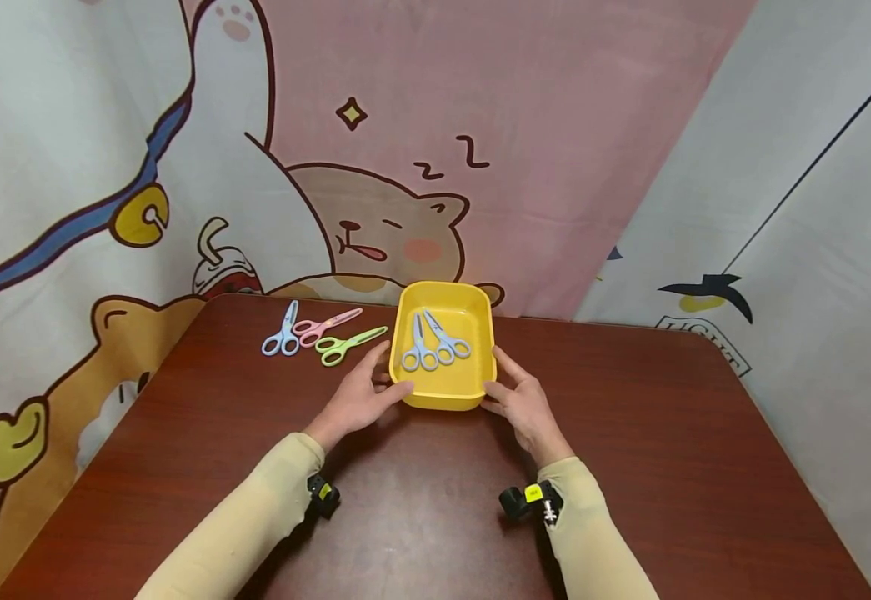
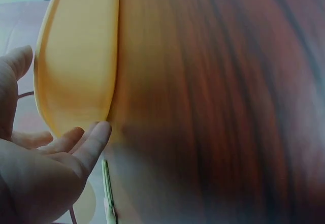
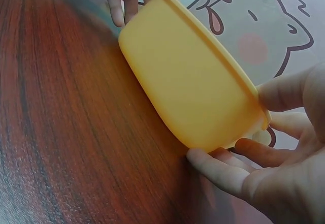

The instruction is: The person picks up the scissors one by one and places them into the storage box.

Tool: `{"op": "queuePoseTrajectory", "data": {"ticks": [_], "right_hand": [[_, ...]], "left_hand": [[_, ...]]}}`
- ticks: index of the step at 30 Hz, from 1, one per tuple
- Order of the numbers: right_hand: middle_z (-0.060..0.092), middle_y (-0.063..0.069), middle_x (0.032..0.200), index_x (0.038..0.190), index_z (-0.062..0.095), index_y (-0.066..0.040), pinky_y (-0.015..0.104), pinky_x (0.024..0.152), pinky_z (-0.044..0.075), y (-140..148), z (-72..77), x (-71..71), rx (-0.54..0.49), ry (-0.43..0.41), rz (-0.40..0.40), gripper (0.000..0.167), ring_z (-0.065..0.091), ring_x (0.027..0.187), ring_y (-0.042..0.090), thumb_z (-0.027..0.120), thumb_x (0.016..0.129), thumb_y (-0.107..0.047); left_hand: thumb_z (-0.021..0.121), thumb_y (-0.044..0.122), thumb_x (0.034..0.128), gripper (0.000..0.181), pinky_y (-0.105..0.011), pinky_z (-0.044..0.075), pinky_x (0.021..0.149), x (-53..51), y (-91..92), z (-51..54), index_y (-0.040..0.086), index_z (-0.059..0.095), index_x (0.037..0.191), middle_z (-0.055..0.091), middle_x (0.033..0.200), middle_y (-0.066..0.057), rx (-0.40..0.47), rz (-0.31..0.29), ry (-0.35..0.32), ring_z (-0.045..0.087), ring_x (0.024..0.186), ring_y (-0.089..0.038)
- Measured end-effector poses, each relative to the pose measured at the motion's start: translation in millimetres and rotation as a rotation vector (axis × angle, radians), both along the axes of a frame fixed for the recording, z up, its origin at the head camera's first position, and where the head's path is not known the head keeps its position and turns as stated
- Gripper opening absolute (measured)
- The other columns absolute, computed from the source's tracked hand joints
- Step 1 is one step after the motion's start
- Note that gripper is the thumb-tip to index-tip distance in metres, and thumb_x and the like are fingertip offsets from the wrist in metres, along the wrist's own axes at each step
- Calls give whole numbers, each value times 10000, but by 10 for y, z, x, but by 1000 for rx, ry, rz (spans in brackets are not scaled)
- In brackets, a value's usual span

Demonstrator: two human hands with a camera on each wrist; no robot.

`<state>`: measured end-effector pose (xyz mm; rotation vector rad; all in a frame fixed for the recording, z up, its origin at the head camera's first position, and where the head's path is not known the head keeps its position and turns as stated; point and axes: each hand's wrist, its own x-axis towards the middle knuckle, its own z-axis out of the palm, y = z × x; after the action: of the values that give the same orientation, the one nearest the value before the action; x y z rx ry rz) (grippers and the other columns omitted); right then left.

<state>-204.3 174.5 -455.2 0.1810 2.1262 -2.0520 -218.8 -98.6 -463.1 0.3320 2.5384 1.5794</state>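
Evidently, toward the far edge of a brown table [image 1: 668, 433], a smooth yellow tray [image 1: 446, 381] with rounded corners is gripped at its sides by the left hand [image 1: 360, 396] and right hand [image 1: 528, 408]. Two blue scissors inside [image 1: 418, 342] are shown by the head view alone, being blocked by the tray's walls in both wrist views. Leftward, loose blue scissors [image 1: 286, 331], pink scissors [image 1: 326, 323] and green scissors [image 1: 349, 342] are seen.

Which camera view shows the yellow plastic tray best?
The head view: it looks down into the yellow plastic tray, showing its rim, floor and two pairs of blue scissors inside. Both wrist views show only its outside, beside the left hand and right hand respectively, with the inside hidden.
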Motion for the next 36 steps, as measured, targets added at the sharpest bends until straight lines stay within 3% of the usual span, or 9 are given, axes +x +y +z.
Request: {"op": "queuePoseTrajectory", "data": {"ticks": [18, 29, 36], "right_hand": [[204, 69, 1702, 1638, 308, -206, 504, 1038, 512, 15, 0, 11, -10, 0, 2, 701, 589, 1290, 371, 579, 1022, -8], [201, 86, 1702, 1635, 318, -206, 518, 1050, 499, 15, -28, 15, -27, -1, 3, 693, 590, 1290, 380, 579, 1021, -17], [214, 84, 1697, 1633, 324, -200, 513, 1043, 506, 17, -22, 17, -38, 4, -4, 697, 601, 1271, 369, 584, 1016, -8]], "left_hand": [[738, 275, 968, 783, -516, 546, 983, -153, -496, -45, -3, 335, 1578, 478, 1523, -240, -196, 64, 74, 583, 1254, -394], [733, 239, 957, 749, -533, 525, 1007, -203, -645, -80, -34, 370, 1553, 498, 1474, -269, -305, 85, 126, 595, 1241, -399], [742, 205, 943, 739, -547, 487, 1065, -256, -675, -75, -44, 382, 1539, 484, 1486, -276, -313, 89, 139, 599, 1248, -407]]}}
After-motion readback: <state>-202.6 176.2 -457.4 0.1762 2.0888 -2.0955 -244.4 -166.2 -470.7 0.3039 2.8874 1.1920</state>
